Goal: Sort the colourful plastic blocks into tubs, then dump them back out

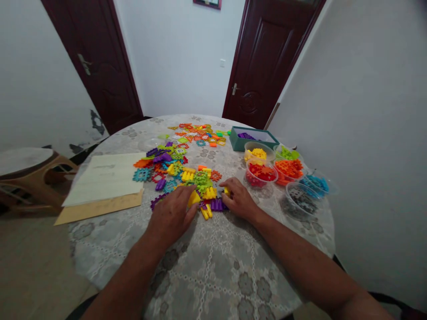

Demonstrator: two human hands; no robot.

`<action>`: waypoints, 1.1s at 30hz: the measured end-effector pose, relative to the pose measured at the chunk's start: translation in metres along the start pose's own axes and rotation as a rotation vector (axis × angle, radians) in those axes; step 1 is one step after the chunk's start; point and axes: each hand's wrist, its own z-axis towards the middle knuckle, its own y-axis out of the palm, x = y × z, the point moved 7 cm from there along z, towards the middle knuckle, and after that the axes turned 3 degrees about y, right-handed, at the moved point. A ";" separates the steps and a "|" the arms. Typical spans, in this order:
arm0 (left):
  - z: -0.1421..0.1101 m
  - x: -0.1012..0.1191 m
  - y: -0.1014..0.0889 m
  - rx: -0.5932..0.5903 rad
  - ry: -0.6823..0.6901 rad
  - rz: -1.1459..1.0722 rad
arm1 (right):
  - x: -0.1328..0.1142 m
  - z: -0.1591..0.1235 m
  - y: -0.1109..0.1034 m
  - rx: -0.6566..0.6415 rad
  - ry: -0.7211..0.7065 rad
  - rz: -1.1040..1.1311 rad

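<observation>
Grip part-closed, left hand (172, 214) holds a bright yellow piece (193, 198), right hand (240, 200) another yellow piece (227, 191).

The round counter (207, 271) wears a grey cloth with a floral pattern; the wooden panelled doors (263, 53) (96, 58) are dark reddish brown.

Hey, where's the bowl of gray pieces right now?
In the head view, the gray-piece bowl sits right of your right hand, just nearer you than the blue pieces.
</observation>
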 end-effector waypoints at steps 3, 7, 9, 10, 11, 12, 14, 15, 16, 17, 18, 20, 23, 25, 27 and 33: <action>0.000 0.002 0.001 -0.009 0.001 -0.006 | -0.005 0.000 0.009 -0.047 -0.046 0.005; -0.001 -0.001 0.003 -0.007 0.003 -0.003 | -0.014 0.003 0.021 -0.099 -0.098 -0.017; -0.001 -0.005 0.004 -0.005 -0.006 -0.004 | -0.018 0.004 0.027 -0.133 -0.126 -0.044; -0.001 -0.007 0.005 -0.004 -0.012 -0.003 | -0.020 0.005 0.029 -0.143 -0.141 -0.057; -0.002 -0.009 0.006 -0.007 -0.019 0.000 | -0.022 0.005 0.031 -0.149 -0.153 -0.067; -0.002 -0.010 0.007 -0.013 -0.025 0.002 | -0.023 0.005 0.032 -0.153 -0.159 -0.074; -0.002 -0.010 0.008 -0.022 -0.035 -0.003 | -0.023 0.005 0.031 -0.157 -0.149 -0.072; -0.002 -0.010 0.008 -0.022 -0.038 -0.008 | -0.023 0.004 0.031 -0.158 -0.136 -0.065; -0.002 -0.008 0.008 -0.023 -0.039 -0.015 | -0.023 0.004 0.030 -0.160 -0.122 -0.056; -0.002 -0.007 0.008 -0.024 -0.040 -0.020 | -0.023 0.003 0.029 -0.161 -0.109 -0.045; -0.001 -0.005 0.007 -0.024 -0.042 -0.024 | -0.022 0.002 0.028 -0.160 -0.099 -0.034; 0.000 -0.002 0.007 -0.025 -0.045 -0.030 | -0.022 0.000 0.025 -0.164 -0.086 -0.016; 0.001 0.001 0.006 -0.014 -0.039 -0.045 | -0.018 -0.002 0.022 -0.161 -0.064 -0.002; 0.001 0.002 0.007 -0.008 -0.035 -0.059 | -0.016 -0.002 0.020 -0.149 -0.049 0.015; 0.001 0.001 0.008 -0.006 -0.034 -0.072 | -0.014 -0.002 0.017 -0.131 -0.034 0.027; 0.001 0.001 0.012 0.034 0.022 -0.103 | -0.012 0.001 0.017 -0.100 -0.068 0.023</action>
